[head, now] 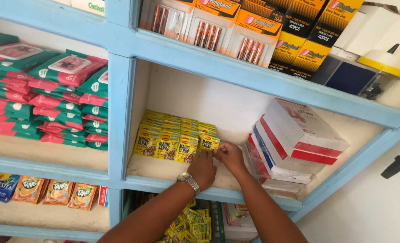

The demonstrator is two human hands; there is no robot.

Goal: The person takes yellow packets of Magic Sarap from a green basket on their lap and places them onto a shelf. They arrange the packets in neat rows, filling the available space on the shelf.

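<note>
Taking the upright rows of yellow seasoning sachets (173, 137) in the middle blue shelf compartment as the landmark and reading from left to right: well to their left, past the blue divider post (119, 117), lie stacked red-and-green wipe packs (60, 103), and below-left of them stand orange drink-mix sachets (58, 191) on the lower shelf. At the right end of the rows, a single yellow sachet (208, 143) is held upright, touching its neighbours. The left hand (203, 167), with a metal wristwatch (188, 180) on its wrist, sits just below and in front of that sachet, fingers curled toward its lower edge; whether it truly pinches the packet or only steadies it cannot be told. The right hand (229, 155), immediately right of the sachet, grips its right edge between thumb and fingertips. Further right of the rows lean stacked red-and-white boxes (299, 139), close to the right forearm. As a judgement, the rows look loosely propped, so a push from either hand could topple the front sachets forward off the shelf lip onto the loose packets (192, 222) below; an elbow swing to the right could nudge the tilted boxes, which already rest unevenly.
</note>
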